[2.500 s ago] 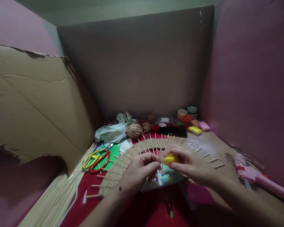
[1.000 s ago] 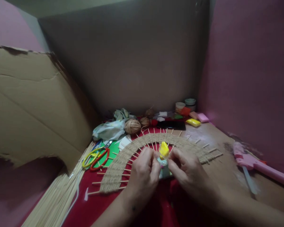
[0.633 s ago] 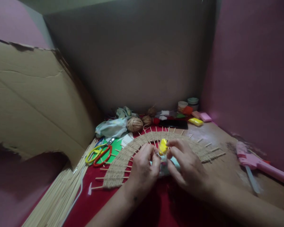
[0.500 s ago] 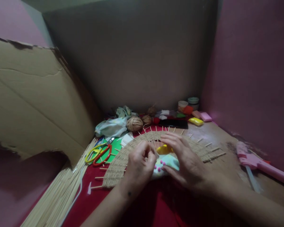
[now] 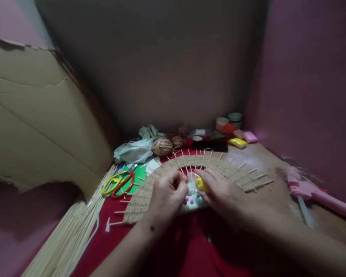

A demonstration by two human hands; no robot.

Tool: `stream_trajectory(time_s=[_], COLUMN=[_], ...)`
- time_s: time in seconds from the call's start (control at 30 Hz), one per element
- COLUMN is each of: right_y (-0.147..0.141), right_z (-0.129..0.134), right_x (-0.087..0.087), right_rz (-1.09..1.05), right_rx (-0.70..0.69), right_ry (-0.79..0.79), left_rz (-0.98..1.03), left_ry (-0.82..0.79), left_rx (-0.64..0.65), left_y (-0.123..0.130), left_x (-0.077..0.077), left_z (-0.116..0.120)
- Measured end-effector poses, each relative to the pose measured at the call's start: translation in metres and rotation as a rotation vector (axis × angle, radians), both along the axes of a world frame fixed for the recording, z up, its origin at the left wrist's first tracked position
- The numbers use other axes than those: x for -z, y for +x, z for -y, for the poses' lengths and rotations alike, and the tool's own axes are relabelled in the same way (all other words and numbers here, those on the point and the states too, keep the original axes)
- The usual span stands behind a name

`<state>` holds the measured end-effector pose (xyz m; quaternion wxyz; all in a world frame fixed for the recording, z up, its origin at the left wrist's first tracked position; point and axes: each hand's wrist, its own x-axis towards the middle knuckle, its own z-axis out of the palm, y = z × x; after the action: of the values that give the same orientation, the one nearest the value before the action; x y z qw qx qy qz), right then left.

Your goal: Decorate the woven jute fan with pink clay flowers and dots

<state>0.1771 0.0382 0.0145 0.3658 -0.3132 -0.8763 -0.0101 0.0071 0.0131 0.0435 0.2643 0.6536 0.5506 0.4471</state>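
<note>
My right hand point(image 5: 220, 194) is closed around a clear plastic packet with a soft yellow lump, apparently modelling clay point(image 5: 201, 184). Facing it, my left hand point(image 5: 170, 190) has thumb and fingertips pressed together close to the packet's transparent edge; whatever they pinch is too small to make out. Below both hands lies a pale blue-green cloth piece point(image 5: 193, 207) dotted with several small pink balls, partly hidden by the fingers. Around them arches a half-round woven twine piece point(image 5: 144, 198) with thin wooden sticks poking out along its rim.
Scissors point(image 5: 123, 184) rest on green sheet at left, beside a bundle of thin sticks point(image 5: 60, 234). Twine balls point(image 5: 162, 147), crumpled cloth point(image 5: 134, 151), a black phone point(image 5: 210, 146) and clay packets point(image 5: 238, 143) line the back. A pink glue gun point(image 5: 301, 186) lies right; cardboard point(image 5: 40, 115) leans left.
The yellow packet has come up from behind the cloth piece into my right hand's grip, over the pink balls. My right fingers have closed in; my left hand stays pinched close by.
</note>
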Motion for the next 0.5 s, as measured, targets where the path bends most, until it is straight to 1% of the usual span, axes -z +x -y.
stream_trajectory(time_s=[0.1,0.2,0.27,0.3,0.33,0.37,0.43,0.5], right_y=[0.003,0.01,0.019,0.025,0.03,0.035,0.042,0.045], right_z=[0.0,-0.004,-0.013,-0.018,-0.024,-0.03,-0.038,-0.04], right_x=[-0.001,-0.008,-0.016,-0.02,-0.024,-0.026,-0.028,-0.026], right_rz=[0.0,0.018,0.071,0.119,0.209,0.245,0.305,0.353], right_rx=[-0.002,0.026,0.118,0.205,0.325,0.377,0.451,0.492], right_ry=[-0.008,-0.068,-0.153,-0.2,-0.253,-0.27,-0.293,-0.299], left_rz=[0.032,0.082,0.162,0.196,0.217,0.226,0.218,0.198], left_ry=[-0.021,-0.078,-0.118,-0.123,-0.122,-0.12,-0.125,-0.13], left_rx=[0.053,0.086,0.06,0.035,0.01,-0.009,-0.023,-0.014], left_y=[0.0,-0.002,-0.007,-0.009,-0.012,-0.014,-0.017,-0.019], left_x=[-0.004,-0.011,-0.017,-0.018,-0.019,-0.02,-0.019,-0.017], left_z=[0.0,0.0,-0.002,-0.003,-0.005,-0.007,-0.01,-0.011])
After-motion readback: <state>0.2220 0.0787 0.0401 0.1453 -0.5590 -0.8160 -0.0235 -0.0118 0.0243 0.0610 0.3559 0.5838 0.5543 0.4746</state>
